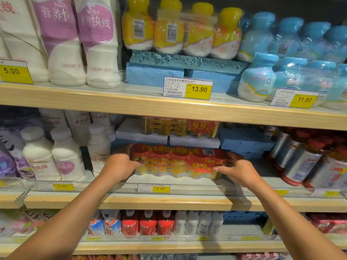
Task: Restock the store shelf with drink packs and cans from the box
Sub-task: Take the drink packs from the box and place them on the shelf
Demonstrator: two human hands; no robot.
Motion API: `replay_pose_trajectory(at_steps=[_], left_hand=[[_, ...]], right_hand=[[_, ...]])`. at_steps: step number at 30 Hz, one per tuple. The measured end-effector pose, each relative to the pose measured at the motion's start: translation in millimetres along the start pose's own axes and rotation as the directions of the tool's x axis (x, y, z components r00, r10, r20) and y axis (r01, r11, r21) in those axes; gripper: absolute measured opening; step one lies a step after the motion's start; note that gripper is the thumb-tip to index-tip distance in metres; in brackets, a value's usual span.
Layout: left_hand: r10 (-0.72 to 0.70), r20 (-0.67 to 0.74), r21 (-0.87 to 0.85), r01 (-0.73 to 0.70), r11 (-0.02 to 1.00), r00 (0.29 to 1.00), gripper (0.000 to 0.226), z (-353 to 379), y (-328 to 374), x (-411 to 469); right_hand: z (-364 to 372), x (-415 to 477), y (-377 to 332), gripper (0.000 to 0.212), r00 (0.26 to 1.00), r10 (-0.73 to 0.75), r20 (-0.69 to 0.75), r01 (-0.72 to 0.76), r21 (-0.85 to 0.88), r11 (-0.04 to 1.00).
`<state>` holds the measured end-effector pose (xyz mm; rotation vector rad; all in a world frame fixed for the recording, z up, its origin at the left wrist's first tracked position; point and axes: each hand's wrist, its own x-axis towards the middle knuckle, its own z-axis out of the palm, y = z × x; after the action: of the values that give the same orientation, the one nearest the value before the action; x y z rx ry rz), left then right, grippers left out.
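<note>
A shrink-wrapped drink pack [178, 162] with red tops, yellow print and a "9.9" burst sits at the front of the middle shelf [131, 201]. My left hand [120, 166] grips its left end and my right hand [236, 167] grips its right end. A second pack of the same kind [180, 128] rests behind and above it on white foam blocks [193, 140]. The box is not in view.
White milk bottles [54, 156] stand left of the pack, red-capped cans [300, 162] right of it. Blue foam blocks [244, 141] lie behind right. The upper shelf holds yellow bottle packs [180, 29] and blue ones [293, 59]. Small bottles [148, 224] fill the shelf below.
</note>
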<state>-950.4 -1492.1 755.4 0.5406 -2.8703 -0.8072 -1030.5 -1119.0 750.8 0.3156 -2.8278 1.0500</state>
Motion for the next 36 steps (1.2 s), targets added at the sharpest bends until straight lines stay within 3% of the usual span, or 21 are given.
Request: replay_pose_trajectory(at_steps=[5, 13, 28, 36], left_hand=[[-0.038, 0.059, -0.043, 0.04, 0.998, 0.998, 0.066, 4, 6, 27], [0.017, -0.082, -0.183, -0.032, 0.983, 0.996, 0.067, 14, 8, 50], [0.034, -0.1, -0.173, -0.051, 0.984, 0.994, 0.068, 18, 11, 51], [0.042, -0.054, -0.163, -0.05, 0.985, 0.998, 0.073, 8, 16, 39]], right_hand=[[8, 34, 2, 0.059, 0.996, 0.083, 0.03, -0.084, 0.016, 0.996], [16, 64, -2, 0.032, 0.999, 0.01, 0.039, -0.01, -0.007, 1.0], [17, 66, -1, 0.043, 0.999, 0.018, 0.044, -0.018, -0.007, 1.0], [17, 55, -13, 0.058, 0.993, 0.12, -0.005, -0.12, -0.111, 0.987]])
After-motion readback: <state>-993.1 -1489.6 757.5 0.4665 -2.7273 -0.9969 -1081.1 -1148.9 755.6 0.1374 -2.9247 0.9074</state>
